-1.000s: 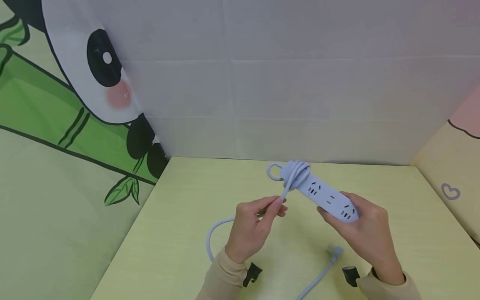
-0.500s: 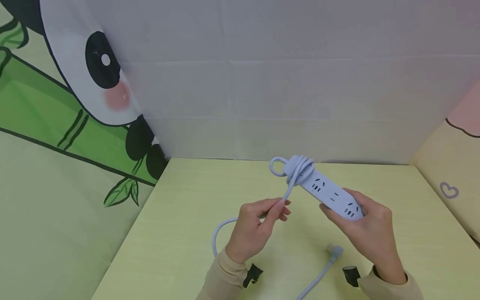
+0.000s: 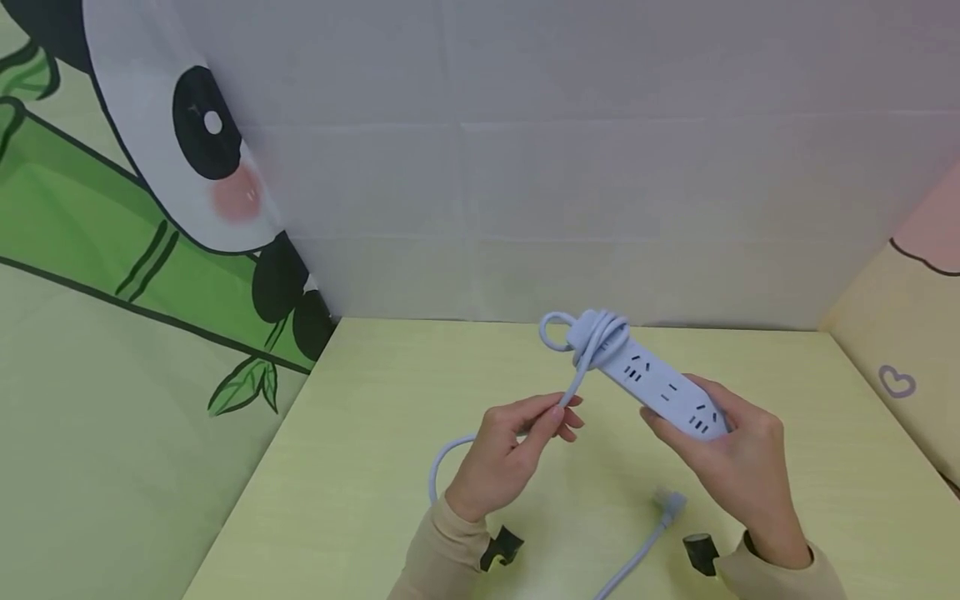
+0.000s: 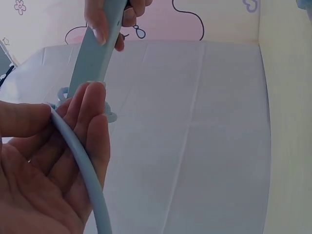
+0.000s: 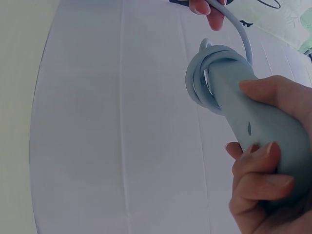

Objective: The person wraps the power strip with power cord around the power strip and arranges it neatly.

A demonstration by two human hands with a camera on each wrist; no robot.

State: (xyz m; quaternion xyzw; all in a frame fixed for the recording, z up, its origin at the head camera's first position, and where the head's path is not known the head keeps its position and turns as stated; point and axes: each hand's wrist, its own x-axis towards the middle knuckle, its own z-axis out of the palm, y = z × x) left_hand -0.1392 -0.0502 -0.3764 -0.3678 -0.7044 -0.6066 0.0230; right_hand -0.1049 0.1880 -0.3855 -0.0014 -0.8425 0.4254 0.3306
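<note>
L fingers (image 3: 532,406) pinch cord (image 3: 576,383); R fingers (image 3: 720,393) grip power strip (image 3: 660,387), gap btwn them. Plug (image 3: 671,505) lower, nearer R. Surface (image 3: 390,392) far edge, then grey wall (image 3: 465,192), beyond both.

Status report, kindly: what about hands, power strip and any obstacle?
Left hand pinches cord. Right hand grips power strip. Cord wrapped around strip's far end. Nothing seen blocking.

Head view: soft, moderate light; the grey back wall (image 3: 525,167) darkens toward its top, while the yellow tabletop (image 3: 360,483) appears brighter, bearing faint diffuse shadows; the plug (image 3: 672,503) is blurred at its tip. Wrist views: dimmer, blue-tinted; the power strip (image 5: 243,105) is shaded; wall edges bow with lens distortion.
</note>
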